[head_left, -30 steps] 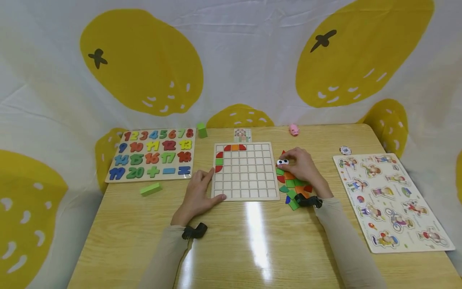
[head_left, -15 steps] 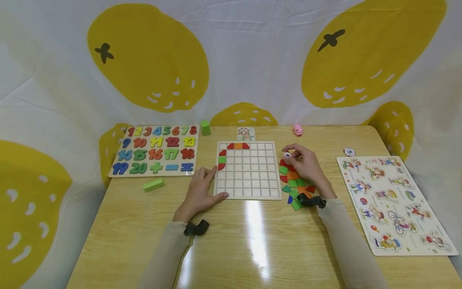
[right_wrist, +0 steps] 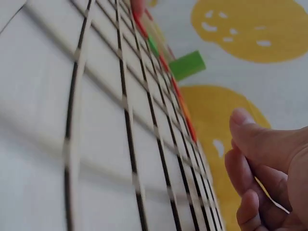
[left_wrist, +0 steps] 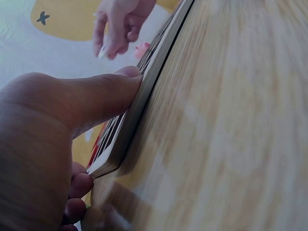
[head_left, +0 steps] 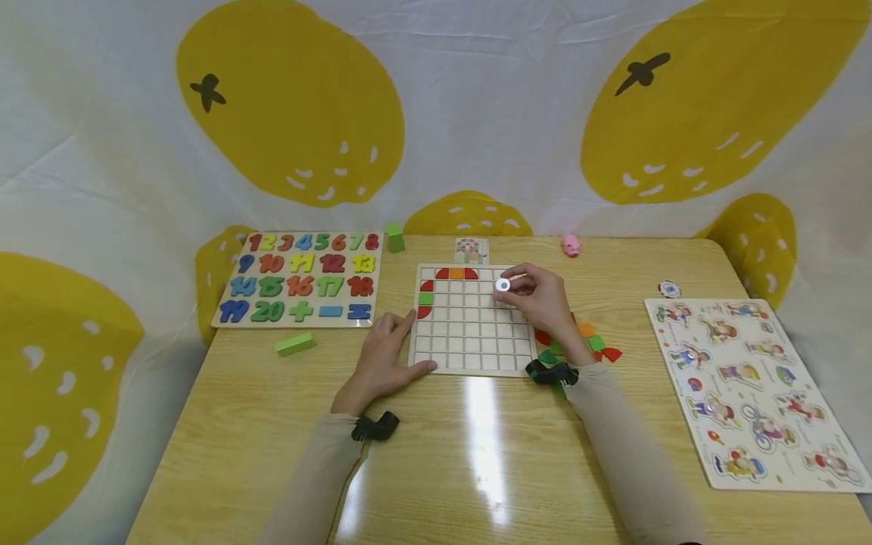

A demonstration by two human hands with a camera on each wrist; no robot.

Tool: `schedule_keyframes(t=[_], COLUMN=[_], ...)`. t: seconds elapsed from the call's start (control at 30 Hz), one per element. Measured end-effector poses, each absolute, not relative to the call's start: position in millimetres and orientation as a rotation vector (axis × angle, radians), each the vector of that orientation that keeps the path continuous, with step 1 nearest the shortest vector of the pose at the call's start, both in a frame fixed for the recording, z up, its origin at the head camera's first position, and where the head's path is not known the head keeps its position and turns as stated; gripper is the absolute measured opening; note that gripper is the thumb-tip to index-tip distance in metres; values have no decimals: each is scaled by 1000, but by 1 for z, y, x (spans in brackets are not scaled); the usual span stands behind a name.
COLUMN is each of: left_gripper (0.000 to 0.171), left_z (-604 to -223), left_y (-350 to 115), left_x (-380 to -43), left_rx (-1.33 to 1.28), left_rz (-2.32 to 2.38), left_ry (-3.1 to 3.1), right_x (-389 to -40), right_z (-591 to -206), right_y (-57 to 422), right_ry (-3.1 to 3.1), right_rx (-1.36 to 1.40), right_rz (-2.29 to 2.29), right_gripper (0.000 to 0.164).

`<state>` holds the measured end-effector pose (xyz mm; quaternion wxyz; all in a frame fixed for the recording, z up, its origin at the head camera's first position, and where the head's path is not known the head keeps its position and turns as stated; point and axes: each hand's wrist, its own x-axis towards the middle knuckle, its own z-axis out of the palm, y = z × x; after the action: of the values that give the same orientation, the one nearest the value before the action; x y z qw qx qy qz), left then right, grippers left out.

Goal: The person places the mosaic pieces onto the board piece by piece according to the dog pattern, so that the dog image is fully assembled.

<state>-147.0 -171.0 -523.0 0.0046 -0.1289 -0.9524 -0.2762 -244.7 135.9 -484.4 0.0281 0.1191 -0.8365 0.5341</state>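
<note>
A pale wooden grid board [head_left: 472, 328] lies mid-table, with red rounded tiles [head_left: 471, 274], an orange square tile [head_left: 457, 273] and a green square tile [head_left: 425, 298] near its upper left. My left hand [head_left: 381, 359] holds its near left corner, thumb [left_wrist: 113, 94] along the near edge and fingers curled at the left side. Above the board's upper right part, my right hand [head_left: 541, 299] pinches a white round eye piece [head_left: 502, 284] with a dark centre. The right wrist view shows the right thumb [right_wrist: 267, 139] and bent fingers, with the piece hidden there.
Loose coloured tiles [head_left: 596, 343] lie right of the board, partly under the right forearm. A picture card [head_left: 471, 250] sits behind it. A number puzzle [head_left: 289, 316], green blocks [head_left: 296, 344], a pink pig [head_left: 571, 244], a chip [head_left: 670, 289] and a figure puzzle [head_left: 732, 393] surround it.
My right hand has lifted the white eye piece from the loose tiles and carried it left over the board. My left hand stays at the board's corner. The head view has shifted slightly.
</note>
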Motion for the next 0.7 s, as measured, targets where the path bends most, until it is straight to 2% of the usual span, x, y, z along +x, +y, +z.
schedule_keyframes(t=[0.37, 0.7], left_gripper=[105, 104], left_z=[-524, -523], left_y=[-171, -172], left_x=[-149, -148], left_rx=[-407, -403], left_rz=[-851, -885], left_ry=[-3003, -2992], right_x=[-271, -278], right_z=[-496, -499], right_y=[59, 38], right_ry=[-2694, -2865], right_rx=[393, 331], right_rz=[1481, 1225], right_gripper=[38, 44])
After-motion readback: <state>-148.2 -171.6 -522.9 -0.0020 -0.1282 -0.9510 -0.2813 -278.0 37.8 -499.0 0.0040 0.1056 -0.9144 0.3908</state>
